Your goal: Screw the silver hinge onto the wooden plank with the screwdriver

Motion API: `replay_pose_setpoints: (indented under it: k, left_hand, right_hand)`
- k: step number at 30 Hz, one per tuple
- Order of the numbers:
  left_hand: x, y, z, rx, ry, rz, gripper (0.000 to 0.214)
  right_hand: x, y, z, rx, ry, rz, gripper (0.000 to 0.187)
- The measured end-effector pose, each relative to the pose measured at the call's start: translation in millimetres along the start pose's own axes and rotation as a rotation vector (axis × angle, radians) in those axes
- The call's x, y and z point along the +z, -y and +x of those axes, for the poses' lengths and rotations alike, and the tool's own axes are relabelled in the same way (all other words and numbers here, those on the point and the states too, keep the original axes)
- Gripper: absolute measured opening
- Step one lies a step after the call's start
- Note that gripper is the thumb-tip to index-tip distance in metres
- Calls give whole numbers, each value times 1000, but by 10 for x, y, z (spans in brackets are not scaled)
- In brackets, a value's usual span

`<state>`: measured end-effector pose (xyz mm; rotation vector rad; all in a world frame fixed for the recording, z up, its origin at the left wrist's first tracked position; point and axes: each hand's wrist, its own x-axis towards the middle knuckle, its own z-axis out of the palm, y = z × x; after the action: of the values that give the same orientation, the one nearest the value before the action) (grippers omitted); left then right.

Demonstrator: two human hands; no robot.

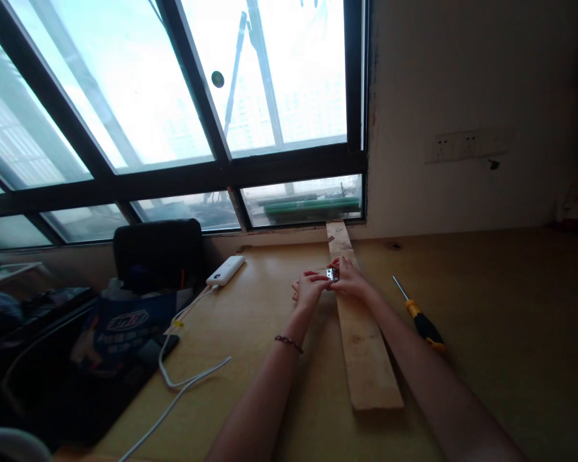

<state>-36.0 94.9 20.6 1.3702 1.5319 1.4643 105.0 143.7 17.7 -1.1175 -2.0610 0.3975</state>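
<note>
A small shiny metal hinge (332, 274) with dark screw holes is held between both hands, just over the wooden plank (366, 346). My left hand (310, 287) pinches its left side, fingers closed, at the plank's left edge. From the right, my right hand (349, 277) grips the other side of the hinge above the board. The plank lies flat, running from near the window sill toward me. To the right of my right forearm lies a screwdriver (420, 317) with a yellow and black handle, its shaft pointing away from me.
A white power bank (226, 271) with a white cable (166, 378) lies on the left of the wooden table (501, 308). Beyond the left edge stand a black chair (158, 249) and a blue bag (125, 324). A window and a wall socket (469, 145) are behind.
</note>
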Motion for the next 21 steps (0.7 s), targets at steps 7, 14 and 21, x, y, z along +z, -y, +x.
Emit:
replay_pose_setpoints:
  k: [7, 14, 21]
  left_hand:
    - [-116, 23, 236, 219, 171, 263, 15]
    - [-131, -84, 206, 420, 225, 535, 8]
    - [-75, -91, 280, 291, 378, 490, 2]
  right_hand:
    - [4, 2, -9, -22, -14, -11, 65]
    - [-20, 41, -16, -1, -5, -22, 64]
    - [-21, 44, -11, 12, 40, -62, 50]
